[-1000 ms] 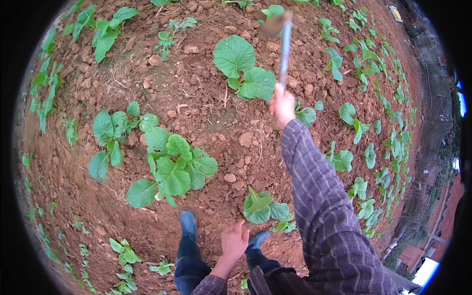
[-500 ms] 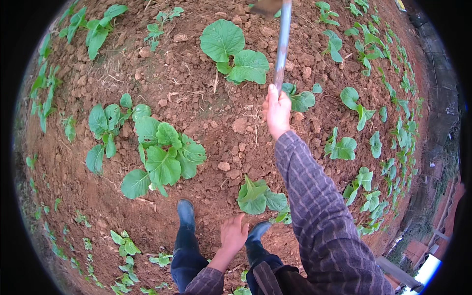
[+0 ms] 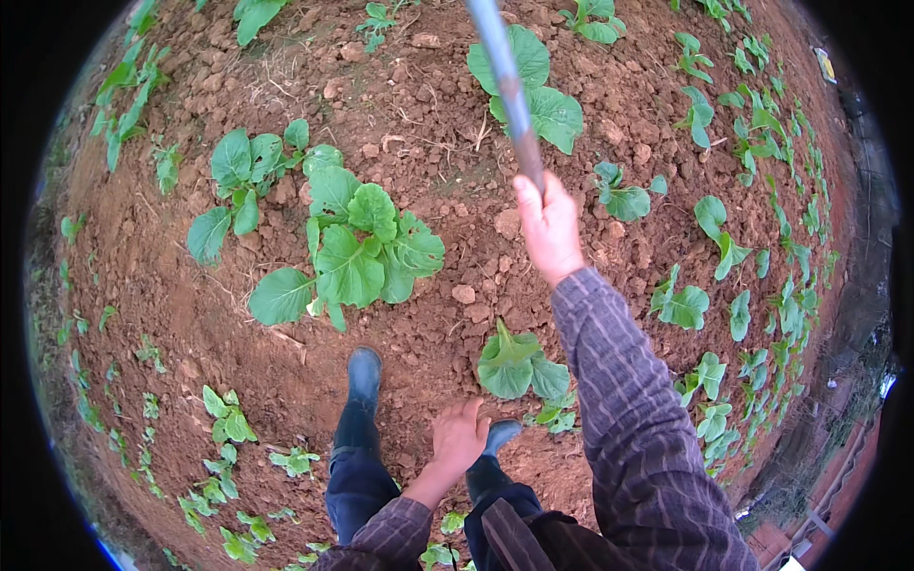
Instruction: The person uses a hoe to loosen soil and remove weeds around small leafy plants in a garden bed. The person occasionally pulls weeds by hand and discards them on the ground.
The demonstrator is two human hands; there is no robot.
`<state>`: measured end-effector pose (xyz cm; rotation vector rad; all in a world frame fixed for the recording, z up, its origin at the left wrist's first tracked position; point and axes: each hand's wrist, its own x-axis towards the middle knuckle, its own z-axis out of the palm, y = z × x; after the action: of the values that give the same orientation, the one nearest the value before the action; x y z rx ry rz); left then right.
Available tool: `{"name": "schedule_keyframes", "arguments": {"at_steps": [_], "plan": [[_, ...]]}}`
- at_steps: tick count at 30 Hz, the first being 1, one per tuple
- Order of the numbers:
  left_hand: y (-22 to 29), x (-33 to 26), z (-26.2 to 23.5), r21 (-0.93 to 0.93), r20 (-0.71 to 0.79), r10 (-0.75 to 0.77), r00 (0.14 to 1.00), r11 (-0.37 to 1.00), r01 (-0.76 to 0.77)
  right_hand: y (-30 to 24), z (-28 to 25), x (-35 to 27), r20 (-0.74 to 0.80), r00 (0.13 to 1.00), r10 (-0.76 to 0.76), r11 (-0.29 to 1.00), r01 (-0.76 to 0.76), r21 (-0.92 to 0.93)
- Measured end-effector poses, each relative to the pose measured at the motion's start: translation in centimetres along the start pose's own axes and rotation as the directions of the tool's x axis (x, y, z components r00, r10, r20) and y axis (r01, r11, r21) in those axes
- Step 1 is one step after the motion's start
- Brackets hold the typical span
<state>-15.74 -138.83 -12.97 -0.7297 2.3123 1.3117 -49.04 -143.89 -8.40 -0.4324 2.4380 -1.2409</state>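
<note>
My right hand point(image 3: 549, 228) is wrapped round the long bluish-grey handle point(image 3: 505, 76) of a hoe, its thumb lying along the shaft. The handle rises out of the top edge, so the hoe's blade is out of view. Empty, with its fingers apart, my left hand point(image 3: 460, 436) hangs over the soil between my legs. Just beyond it grows a small leafy green plant point(image 3: 514, 364). A bigger leafy plant point(image 3: 357, 257) with holes in some leaves stands to the left of my right hand. Behind the handle shows another broad-leaved plant point(image 3: 552, 116).
Reddish-brown cloddy soil point(image 3: 419, 333) spreads all round. My boots, the left point(image 3: 364, 376) and the right point(image 3: 502, 435), stand among the plants. Rows of young plants point(image 3: 716, 238) run along the right, with smaller seedlings point(image 3: 228, 416) at the lower left. A dark border point(image 3: 862, 219) edges the plot at far right.
The view has shifted, so plants sit farther right and mostly higher at the top. The hoe's blade, seen before at the top edge, has left view. My right hand still grips the handle.
</note>
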Motion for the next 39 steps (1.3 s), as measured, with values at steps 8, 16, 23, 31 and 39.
{"name": "schedule_keyframes", "arguments": {"at_steps": [8,16,23,31,39], "plan": [[-3.5,-7.0,-0.3,0.042,-0.023,-0.084,0.996,0.996,0.085,3.8,-2.3,-6.7,0.165,0.962,0.217,0.943,-0.163,-0.292],[1.0,-14.6,-5.8,-0.157,-0.126,-0.133,0.983,0.981,0.112,1.8,0.4,-10.2,0.041,0.995,0.09,0.993,-0.086,-0.085],[0.4,-21.4,-5.7,-0.28,-0.098,-0.182,0.978,0.948,0.148,10.1,2.5,-18.7,0.129,0.935,0.331,0.887,-0.261,-0.382],[-3.4,-20.0,-9.4,-0.26,-0.097,-0.285,0.954,0.932,0.252,-0.7,0.4,-21.2,0.084,0.865,0.495,0.791,-0.489,0.367],[-6.7,-19.2,-15.6,-0.318,-0.178,-0.288,0.941,0.922,0.222,-0.3,3.0,-20.6,0.111,0.718,0.687,0.683,-0.69,0.24]]}}
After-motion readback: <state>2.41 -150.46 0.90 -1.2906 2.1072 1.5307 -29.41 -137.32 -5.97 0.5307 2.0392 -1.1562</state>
